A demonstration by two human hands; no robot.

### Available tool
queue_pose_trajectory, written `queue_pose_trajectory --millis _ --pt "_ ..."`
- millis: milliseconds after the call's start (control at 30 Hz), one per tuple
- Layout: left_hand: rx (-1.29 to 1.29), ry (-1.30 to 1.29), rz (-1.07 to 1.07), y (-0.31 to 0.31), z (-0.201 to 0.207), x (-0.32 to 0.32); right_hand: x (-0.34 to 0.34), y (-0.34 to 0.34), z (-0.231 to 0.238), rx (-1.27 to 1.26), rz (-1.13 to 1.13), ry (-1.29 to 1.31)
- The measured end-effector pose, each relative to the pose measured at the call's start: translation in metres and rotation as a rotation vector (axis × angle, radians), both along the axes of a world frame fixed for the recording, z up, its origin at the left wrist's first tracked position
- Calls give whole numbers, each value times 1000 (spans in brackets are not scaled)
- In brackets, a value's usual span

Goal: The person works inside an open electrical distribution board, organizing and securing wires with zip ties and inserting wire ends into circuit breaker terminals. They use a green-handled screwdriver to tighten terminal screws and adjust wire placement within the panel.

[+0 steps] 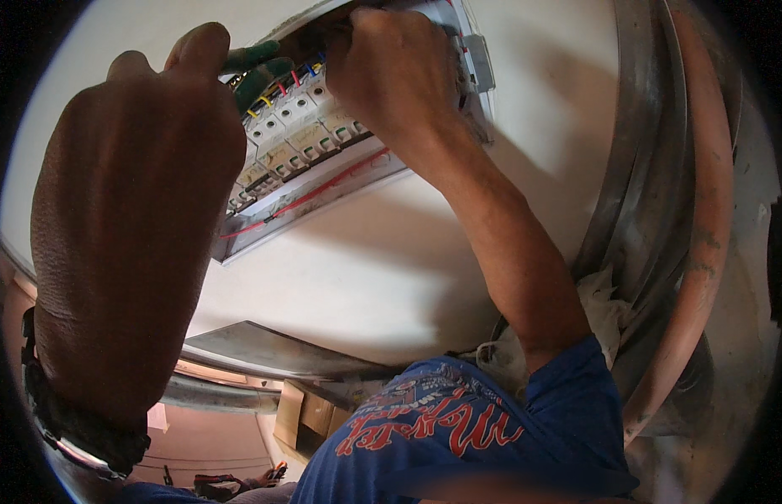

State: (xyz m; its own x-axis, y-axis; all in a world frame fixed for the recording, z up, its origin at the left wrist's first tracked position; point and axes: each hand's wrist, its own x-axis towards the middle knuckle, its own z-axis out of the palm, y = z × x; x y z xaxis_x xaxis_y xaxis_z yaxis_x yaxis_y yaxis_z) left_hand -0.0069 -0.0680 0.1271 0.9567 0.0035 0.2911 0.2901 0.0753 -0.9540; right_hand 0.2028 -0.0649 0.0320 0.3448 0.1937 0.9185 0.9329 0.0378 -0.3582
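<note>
A white electrical distribution box (315, 197) set in the wall holds rows of circuit breakers (292, 109), with short yellow, red and blue wires (296, 78) at their upper terminals. My left hand (147, 126), a dark watch on its wrist, is closed around what look like green-handled pliers (261, 80) at the box's upper left; the jaws cannot be seen clearly. Over the upper right of the breakers, my right hand (399, 71) has its fingers curled into the box. Its fingertips are hidden, so what they grip does not show.
A loose red wire (324, 186) lies along the box's lower edge. To the right, a thick orange-brown pipe (706, 218) runs beside grey metal lengths (643, 151). Below are a cardboard box (303, 416), a pale plastic bag (601, 311) and black-and-orange items (278, 472).
</note>
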Motion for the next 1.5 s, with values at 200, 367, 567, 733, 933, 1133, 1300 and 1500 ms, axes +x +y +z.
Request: queue_pose_trajectory --millis 200,367,567,733,933,1133,1300,1500 --pt "-12 46 17 8 6 -3 -5 9 -5 68 -214 54" --pt "-48 -34 -3 4 -4 1 0 10 -7 99 -146 6" --pt "-40 -40 124 -2 -10 -2 2 5 -8 102 -27 3" --pt "-255 -160 23 -15 -16 -24 3 -4 -26 228 178 -10" --pt "-730 -282 -73 -30 -29 -89 -18 -14 -85 456 127 -134" --pt "-1743 -482 -120 32 -80 -132 -12 -22 -92 474 298 -119" --pt "-2200 -663 -69 83 -169 -140 5 -23 -61 433 264 -58" --pt "-2310 -563 54 107 -241 -152 7 2 -36 349 226 -3"
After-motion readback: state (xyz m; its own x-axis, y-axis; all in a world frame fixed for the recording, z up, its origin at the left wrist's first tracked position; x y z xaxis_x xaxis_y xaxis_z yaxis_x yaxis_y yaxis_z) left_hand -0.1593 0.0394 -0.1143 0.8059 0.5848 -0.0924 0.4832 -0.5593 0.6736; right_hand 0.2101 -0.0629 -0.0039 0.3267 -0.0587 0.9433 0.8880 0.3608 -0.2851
